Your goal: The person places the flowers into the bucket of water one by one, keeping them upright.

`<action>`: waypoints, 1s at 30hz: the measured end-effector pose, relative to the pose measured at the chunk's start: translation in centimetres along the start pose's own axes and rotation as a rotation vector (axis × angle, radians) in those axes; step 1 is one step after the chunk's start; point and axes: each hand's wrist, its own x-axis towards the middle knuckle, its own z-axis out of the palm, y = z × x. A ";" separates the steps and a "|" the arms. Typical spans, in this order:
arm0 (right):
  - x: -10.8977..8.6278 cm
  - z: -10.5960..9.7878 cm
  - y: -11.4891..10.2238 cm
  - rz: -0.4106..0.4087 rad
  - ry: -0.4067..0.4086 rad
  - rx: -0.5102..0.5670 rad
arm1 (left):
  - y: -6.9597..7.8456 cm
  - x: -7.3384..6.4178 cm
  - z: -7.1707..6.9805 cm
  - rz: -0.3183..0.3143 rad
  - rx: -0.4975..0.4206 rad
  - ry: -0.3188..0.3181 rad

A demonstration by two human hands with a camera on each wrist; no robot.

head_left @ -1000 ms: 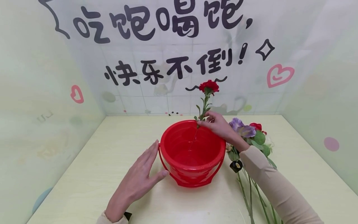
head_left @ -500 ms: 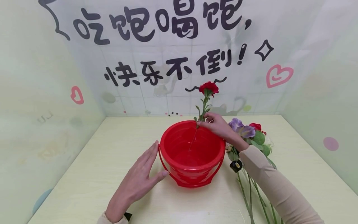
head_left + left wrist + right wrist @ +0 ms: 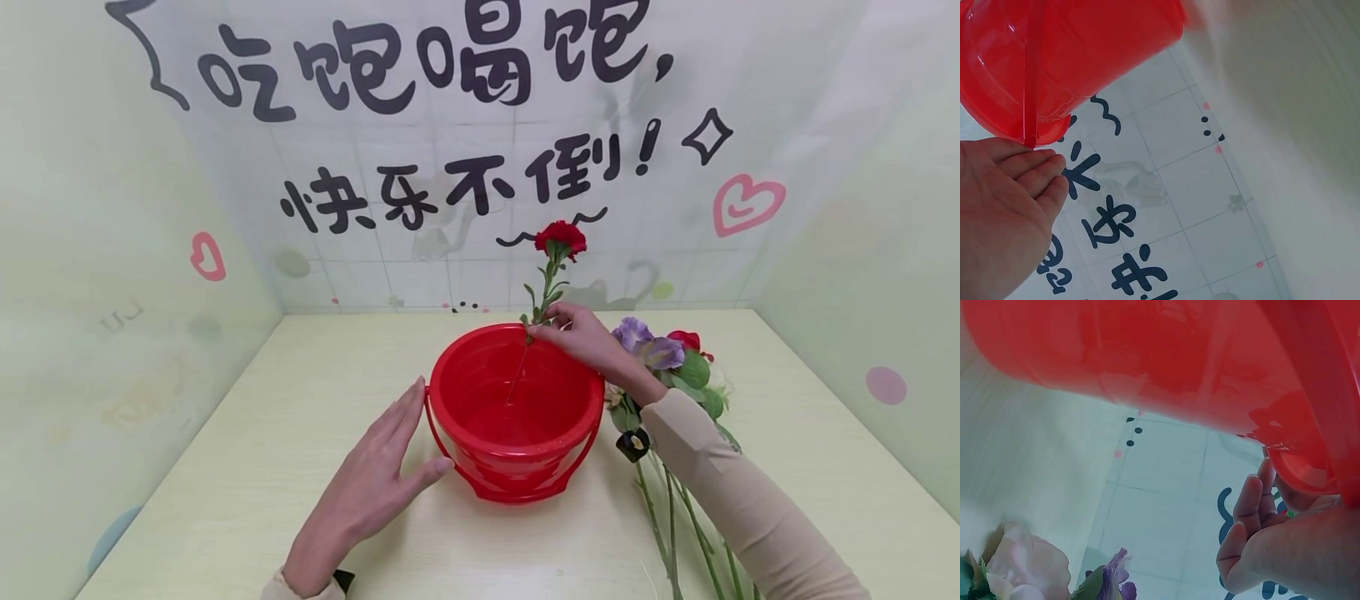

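A red bucket (image 3: 517,467) stands upright on the table, its handle hanging down at the front. My right hand (image 3: 581,333) pinches a red carnation (image 3: 561,240) by its leafy stem at the bucket's back rim. The bloom points up and the thin lower stem slants down inside the bucket. In the right wrist view the bucket's rim partly hides the right hand (image 3: 1272,537). My left hand (image 3: 375,467) lies along the bucket's left side with straight fingers, fingertips right at the rim by the handle's joint. The left wrist view shows the left hand (image 3: 1010,206) flat, palm in view.
Several flowers lie right of the bucket: a purple bloom (image 3: 652,346), a red one (image 3: 686,339), and long green stems (image 3: 663,525) under the right forearm. A pale pink bloom (image 3: 1029,562) shows in the right wrist view. A printed wall (image 3: 450,275) rises behind the table (image 3: 330,358).
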 end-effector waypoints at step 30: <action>-5.0 -6.0 1.8 -0.042 0.145 -0.046 | 0.0 0.3 0.4 0.003 0.008 -0.016</action>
